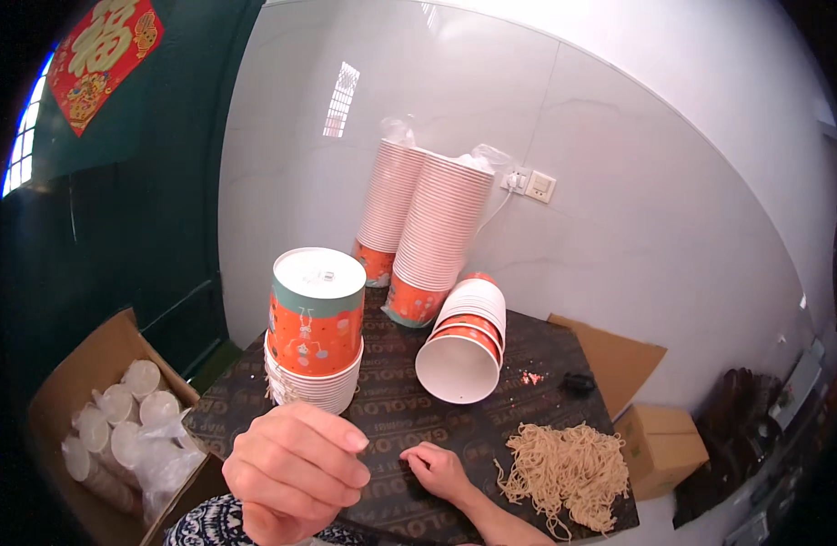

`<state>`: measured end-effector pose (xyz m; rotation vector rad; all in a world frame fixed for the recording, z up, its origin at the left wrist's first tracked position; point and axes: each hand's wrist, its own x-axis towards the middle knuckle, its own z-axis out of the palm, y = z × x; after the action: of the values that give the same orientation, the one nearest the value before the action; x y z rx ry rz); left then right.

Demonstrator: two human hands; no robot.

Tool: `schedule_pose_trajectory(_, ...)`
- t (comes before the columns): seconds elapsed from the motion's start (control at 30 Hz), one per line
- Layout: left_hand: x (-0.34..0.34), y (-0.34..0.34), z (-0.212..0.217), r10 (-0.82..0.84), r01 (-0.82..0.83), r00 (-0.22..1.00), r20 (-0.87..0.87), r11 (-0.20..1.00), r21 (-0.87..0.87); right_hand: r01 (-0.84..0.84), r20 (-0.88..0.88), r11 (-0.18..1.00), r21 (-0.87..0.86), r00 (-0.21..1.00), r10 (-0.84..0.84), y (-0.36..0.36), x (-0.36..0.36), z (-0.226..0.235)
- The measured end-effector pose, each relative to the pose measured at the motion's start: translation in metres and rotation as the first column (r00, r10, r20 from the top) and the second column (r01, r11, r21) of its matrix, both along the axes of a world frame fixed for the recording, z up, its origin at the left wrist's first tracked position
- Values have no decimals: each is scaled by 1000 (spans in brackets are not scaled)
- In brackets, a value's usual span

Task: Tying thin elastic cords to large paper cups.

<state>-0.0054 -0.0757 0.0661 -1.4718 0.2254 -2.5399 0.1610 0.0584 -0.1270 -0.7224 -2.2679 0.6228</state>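
Observation:
My left hand [296, 469] is raised close to the camera at the near left, fingers curled in; whatever they may hold is hidden. Lower, over the dark table, my right hand [437, 469] has its fingers drawn together, and I cannot make out anything in them. Just beyond my left hand stands an upside-down stack of paper buckets [316, 328], orange and green with white bases. Bits of beige cord hang at its left side. Another stack of paper buckets [457, 369] lies tilted, its white mouth facing me. Right of my right forearm is a heap of beige cords [569, 473].
Two tall plastic-wrapped bucket stacks [441, 218] lean near the wall at the back. An open carton [50, 414] with wrapped white round items stands at left. A small black object [579, 382] and pink-red specks [531, 378] lie on the table [391, 423]. A closed carton [660, 446] sits at right.

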Motion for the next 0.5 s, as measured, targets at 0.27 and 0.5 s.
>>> schedule_pose_trajectory(0.27,2,-17,-13,47,-48,998,50,999,10,-56,-2,997,-45,998,56,-5,-5,-2)
schedule_pose_trajectory(0.5,11,3,-16,-26,25,998,49,1000,18,9,-38,999,-51,999,-11,2,6,-3)
